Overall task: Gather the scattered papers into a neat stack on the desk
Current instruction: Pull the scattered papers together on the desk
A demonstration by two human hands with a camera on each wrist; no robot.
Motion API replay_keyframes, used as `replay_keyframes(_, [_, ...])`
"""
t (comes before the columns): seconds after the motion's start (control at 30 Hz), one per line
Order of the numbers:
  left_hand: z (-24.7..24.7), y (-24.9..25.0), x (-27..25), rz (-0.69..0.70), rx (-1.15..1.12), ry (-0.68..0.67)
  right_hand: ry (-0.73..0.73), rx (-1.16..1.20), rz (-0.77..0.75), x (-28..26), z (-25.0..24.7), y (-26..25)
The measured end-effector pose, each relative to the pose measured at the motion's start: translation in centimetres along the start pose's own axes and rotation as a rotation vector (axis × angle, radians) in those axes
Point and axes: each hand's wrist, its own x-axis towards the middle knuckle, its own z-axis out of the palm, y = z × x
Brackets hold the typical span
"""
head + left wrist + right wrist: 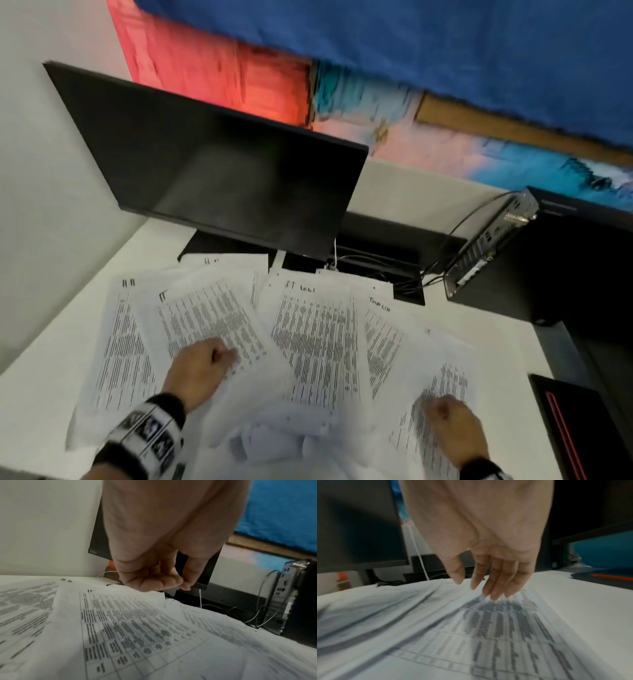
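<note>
Several printed sheets of paper [315,335] lie fanned out and overlapping across the white desk [493,329]. My left hand [219,356] is over the left-centre sheet; in the left wrist view its fingers [154,582] are curled toward the thumb just above the printed paper [128,628], with nothing seen in them. My right hand [442,411] is over the rightmost sheet near the desk's front. In the right wrist view its straight fingers [494,585] point down, tips touching the blurred printed sheet [505,628].
A dark monitor [222,171] stands behind the papers. A small desktop computer [489,243] with cables [376,270] sits at the back right. A black device with a red stripe [575,428] lies at the desk's right edge. A wall is on the left.
</note>
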Motion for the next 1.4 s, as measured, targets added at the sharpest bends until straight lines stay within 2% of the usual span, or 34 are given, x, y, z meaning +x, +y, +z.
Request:
replay_keyframes(0.07, [0.7,-0.3,0.7,-0.071,-0.001,0.029,0.053,0.072,0.141,1.5,0.2,1.6])
replay_keyframes(0.17, [2.4,-1.7,1.2,-0.138,0.128,-0.072,0.015,0.102,0.387,2.4,-0.1,2.8])
replay_keyframes(0.27, [3.6,-2.5,0.1,-0.122,0.26,-0.133,-0.028,0.244,0.451,3.5,0.2,3.2])
replay_keyframes(0.4, [4.3,-2.7,-0.4,-0.059,0.339,-0.16,-0.123,0.416,0.395,7.5,3.6,4.2])
replay_keyframes(0.53, [4.1,-2.8,-0.2,-0.01,0.391,-0.195,-0.158,0.562,0.259,5.5,3.4,-1.5])
replay_keyframes(0.63, [3.5,-2.9,0.2,0.003,0.307,-0.238,-0.15,0.594,0.312,5.3,4.4,-4.0])
replay_keyframes(0.7, [2.7,-3.1,0.6,-0.007,0.158,-0.155,-0.176,0.639,0.292,6.5,5.4,-4.5])
replay_keyframes(0.77, [1.7,-3.6,1.0,-0.058,0.103,0.042,-0.225,0.679,0.269,7.8,6.4,-4.7])
replay_keyframes(0.83, [0.7,-4.2,1.7,-0.197,0.176,0.217,-0.223,0.697,0.241,8.4,6.6,-5.3])
replay_keyframes(0.93, [-0.7,-4.7,2.6,-0.54,0.335,0.251,-0.228,0.684,0.147,6.7,4.5,-7.2])
replay_keyframes(1.0, [-1.2,-5.3,3.3,-0.644,0.374,0.276,-0.255,0.696,0.085,6.5,3.8,-7.7])
replay_keyframes(1.13, [-3.4,-7.1,5.2,-0.69,0.337,0.336,-0.257,0.646,0.064,5.9,2.9,-7.9])
replay_keyframes(1.23, [-5.4,-8.4,6.5,-0.745,0.239,0.348,-0.322,0.57,0.071,5.2,2.9,-8.2])
replay_keyframes(1.3, [-5.9,-9.0,6.9,-0.7,0.218,0.307,-0.38,0.529,0.091,4.6,3.2,-8.3])
replay_keyframes(1.4, [-5.8,-9.3,7.1,-0.554,0.176,0.214,-0.44,0.522,0.102,3.3,4.3,-9.1])
